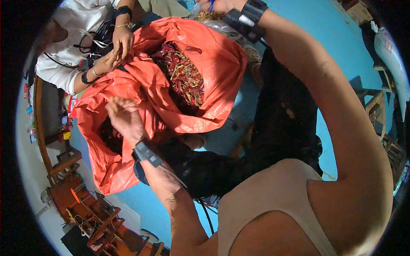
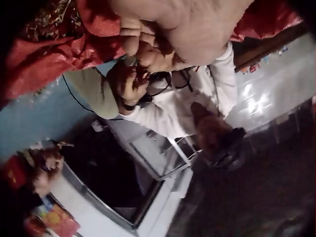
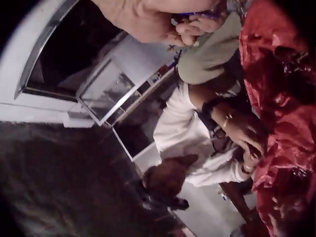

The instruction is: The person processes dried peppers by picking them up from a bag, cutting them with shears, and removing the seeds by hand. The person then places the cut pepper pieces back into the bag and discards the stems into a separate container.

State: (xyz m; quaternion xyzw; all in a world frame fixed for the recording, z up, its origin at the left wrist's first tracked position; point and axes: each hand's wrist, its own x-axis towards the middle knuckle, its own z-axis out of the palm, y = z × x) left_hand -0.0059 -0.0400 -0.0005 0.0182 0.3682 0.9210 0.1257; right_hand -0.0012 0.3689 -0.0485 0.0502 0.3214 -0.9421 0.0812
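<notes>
Two red woven sacks hold dried red chilies with pale stems; the larger open pile (image 1: 181, 79) lies in the far sack (image 1: 224, 64), and the nearer sack (image 1: 100, 170) shows a darker heap. Above the nearer sack the left hand (image 1: 126, 119) is turned palm up with loosely bent fingers; nothing is visible in it. In the left wrist view this hand (image 2: 173, 34) has its fingers bent inward. The right hand (image 1: 220, 5), at the top edge, has its fingers curled round a small blue item (image 3: 190, 15), partly hidden by the fingers of that hand (image 3: 158, 19).
Another person in a white top (image 1: 64, 68) sits across at the left, both hands together at the sack's edge. A clear plastic bag (image 1: 222, 27) lies behind the far sack. Wooden furniture (image 1: 98, 217) stands lower left, a wooden chair (image 1: 376, 111) at the right, on blue floor.
</notes>
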